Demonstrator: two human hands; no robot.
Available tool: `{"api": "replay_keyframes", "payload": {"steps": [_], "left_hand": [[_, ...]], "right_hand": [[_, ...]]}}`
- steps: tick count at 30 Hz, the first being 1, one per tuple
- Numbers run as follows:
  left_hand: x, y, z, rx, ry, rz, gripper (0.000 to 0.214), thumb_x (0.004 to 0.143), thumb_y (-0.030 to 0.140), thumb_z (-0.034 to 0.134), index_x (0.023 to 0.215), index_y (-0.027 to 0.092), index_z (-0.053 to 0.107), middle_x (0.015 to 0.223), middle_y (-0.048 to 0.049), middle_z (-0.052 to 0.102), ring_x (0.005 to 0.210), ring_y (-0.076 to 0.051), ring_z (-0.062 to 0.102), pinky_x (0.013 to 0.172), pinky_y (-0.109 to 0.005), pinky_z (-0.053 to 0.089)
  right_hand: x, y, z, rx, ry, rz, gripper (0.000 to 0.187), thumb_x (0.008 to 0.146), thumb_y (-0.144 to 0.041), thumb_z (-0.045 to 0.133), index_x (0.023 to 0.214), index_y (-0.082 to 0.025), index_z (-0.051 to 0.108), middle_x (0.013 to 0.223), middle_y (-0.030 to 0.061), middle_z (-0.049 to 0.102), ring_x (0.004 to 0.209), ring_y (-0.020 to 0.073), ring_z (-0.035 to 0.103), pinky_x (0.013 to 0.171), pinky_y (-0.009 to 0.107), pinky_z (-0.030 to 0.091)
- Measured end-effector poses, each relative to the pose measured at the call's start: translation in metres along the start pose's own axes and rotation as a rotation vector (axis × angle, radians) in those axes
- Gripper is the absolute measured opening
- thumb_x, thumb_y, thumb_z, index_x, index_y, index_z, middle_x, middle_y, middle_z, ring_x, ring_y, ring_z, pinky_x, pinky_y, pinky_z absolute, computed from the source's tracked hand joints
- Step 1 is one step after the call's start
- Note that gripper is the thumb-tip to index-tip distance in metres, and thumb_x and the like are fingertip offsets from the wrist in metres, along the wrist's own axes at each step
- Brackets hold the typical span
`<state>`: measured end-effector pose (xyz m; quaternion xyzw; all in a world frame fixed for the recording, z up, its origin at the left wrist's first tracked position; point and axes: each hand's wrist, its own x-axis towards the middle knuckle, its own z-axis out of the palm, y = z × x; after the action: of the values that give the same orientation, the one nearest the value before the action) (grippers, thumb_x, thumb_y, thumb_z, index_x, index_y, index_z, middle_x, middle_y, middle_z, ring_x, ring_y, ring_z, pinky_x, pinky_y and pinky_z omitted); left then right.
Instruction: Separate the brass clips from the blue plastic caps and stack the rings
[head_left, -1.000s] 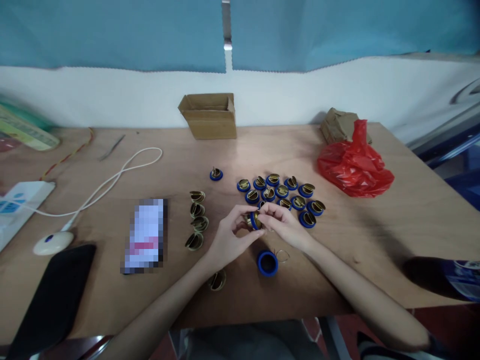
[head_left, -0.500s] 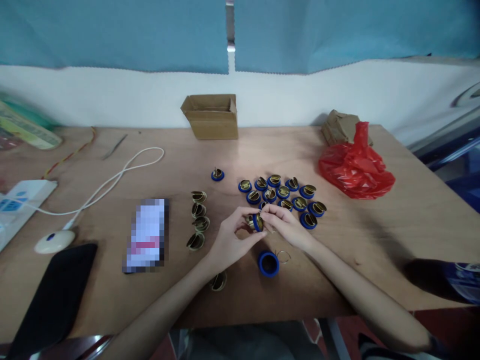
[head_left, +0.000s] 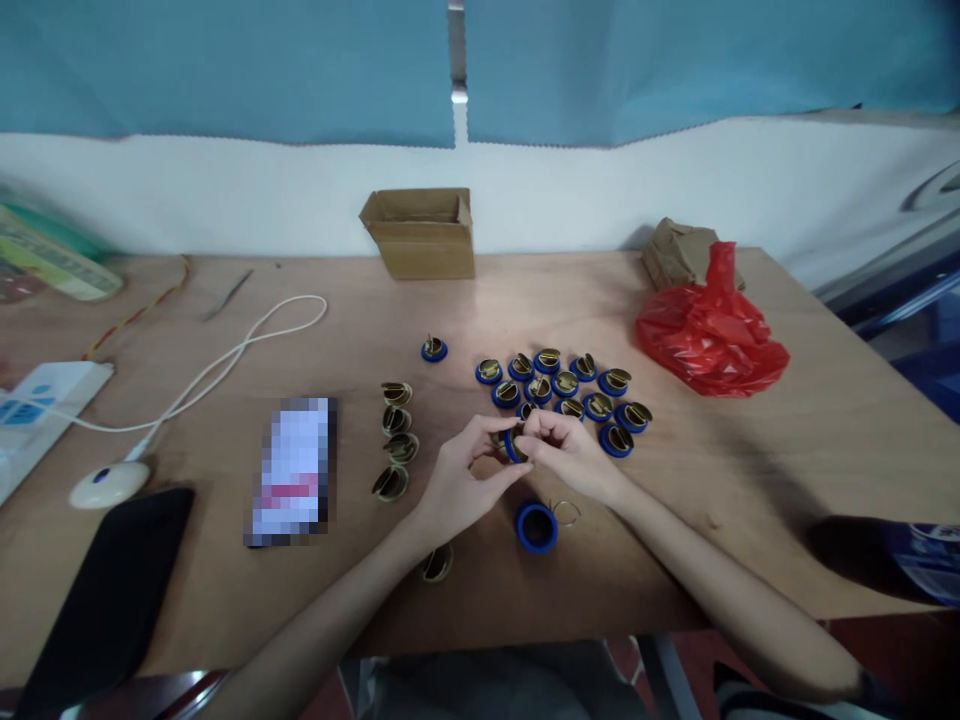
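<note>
A wooden table [head_left: 585,290], white wall [head_left: 570,200] behind. Nearer than the box [head_left: 431,250], left hand [head_left: 459,480], loosely curved, and right hand [head_left: 576,457], curled, pinch one disc [head_left: 513,445].

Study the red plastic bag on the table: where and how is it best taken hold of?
Probably by the narrow neck of the red plastic bag, from above or the near side: it stands up while the rest spreads wide, and a crumpled brown paper-like package sits behind.

On table [head_left: 570,300]: round pieces [head_left: 598,406], phone [head_left: 294,470] left, bag [head_left: 712,340] rear right (box [head_left: 431,250] behind).
</note>
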<state>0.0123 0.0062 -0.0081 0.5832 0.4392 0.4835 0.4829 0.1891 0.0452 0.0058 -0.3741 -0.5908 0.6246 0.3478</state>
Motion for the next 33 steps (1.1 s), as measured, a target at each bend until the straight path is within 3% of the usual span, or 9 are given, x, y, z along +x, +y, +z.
{"api": "replay_keyframes", "payload": {"steps": [7,11,15,18,21,25,33], "left_hand": [[0.001,0.002,-0.004,0.018,-0.037,-0.001,0.044,0.081,0.026,0.079,0.120,0.017,0.061,0.110,-0.0090,0.076,0.097,-0.020,0.075,0.090,-0.034,0.060],[0.000,0.009,-0.006,0.129,-0.130,0.039,0.041,0.089,0.024,0.070,0.127,0.018,0.058,0.117,-0.0105,0.073,0.106,-0.021,0.071,0.092,-0.033,0.056],[-0.001,0.015,-0.010,0.231,-0.211,-0.003,0.030,0.099,0.030,0.054,0.125,0.016,0.057,0.093,-0.0046,0.071,0.075,-0.015,0.065,0.065,-0.025,0.050],[0.000,0.015,-0.011,0.201,-0.246,-0.049,0.032,0.104,0.037,0.046,0.125,0.016,0.057,0.081,-0.0017,0.068,0.067,-0.015,0.061,0.061,-0.025,0.046],[0.001,0.014,-0.011,0.090,-0.271,-0.081,0.035,0.106,0.040,0.041,0.125,0.015,0.058,0.087,-0.0040,0.071,0.078,-0.017,0.066,0.071,-0.028,0.051],[0.002,0.012,-0.009,-0.043,-0.281,-0.109,0.040,0.106,0.046,0.040,0.120,0.015,0.061,0.090,-0.0057,0.072,0.079,-0.018,0.066,0.078,-0.031,0.053],[0.004,0.013,-0.008,-0.147,-0.305,-0.195,0.049,0.103,0.056,0.043,0.112,0.014,0.066,0.083,-0.0063,0.070,0.074,-0.018,0.062,0.076,-0.032,0.053]], "right_hand": [[-0.002,-0.008,0.000,0.033,-0.015,0.008,0.042,0.087,-0.053,0.072,0.072,-0.020,0.051,0.062,-0.0051,0.052,0.055,0.0081,0.043,0.052,0.022,0.031],[-0.003,-0.008,-0.002,0.092,0.006,0.054,0.042,0.088,-0.055,0.072,0.077,-0.020,0.051,0.054,-0.0083,0.050,0.042,0.0049,0.035,0.042,0.020,0.023],[-0.003,-0.005,0.001,0.089,0.035,0.092,0.041,0.085,-0.052,0.075,0.076,-0.020,0.051,0.053,-0.0078,0.054,0.036,0.0030,0.032,0.036,0.018,0.018],[-0.004,-0.004,0.005,0.101,0.045,0.106,0.041,0.085,-0.050,0.075,0.075,-0.021,0.049,0.046,-0.0107,0.048,0.032,0.0033,0.031,0.033,0.017,0.017],[-0.004,-0.005,0.009,0.140,0.034,0.088,0.040,0.086,-0.049,0.074,0.076,-0.022,0.048,0.049,-0.0074,0.057,0.034,0.0065,0.045,0.032,0.016,0.024],[-0.006,-0.007,0.013,0.182,0.033,0.061,0.039,0.088,-0.049,0.072,0.076,-0.022,0.048,0.057,-0.0007,0.068,0.050,0.0147,0.067,0.043,0.021,0.045],[-0.008,-0.009,0.018,0.174,0.058,0.079,0.038,0.090,-0.050,0.070,0.076,-0.023,0.048,0.054,-0.0017,0.067,0.048,0.0160,0.068,0.046,0.024,0.051]]}}
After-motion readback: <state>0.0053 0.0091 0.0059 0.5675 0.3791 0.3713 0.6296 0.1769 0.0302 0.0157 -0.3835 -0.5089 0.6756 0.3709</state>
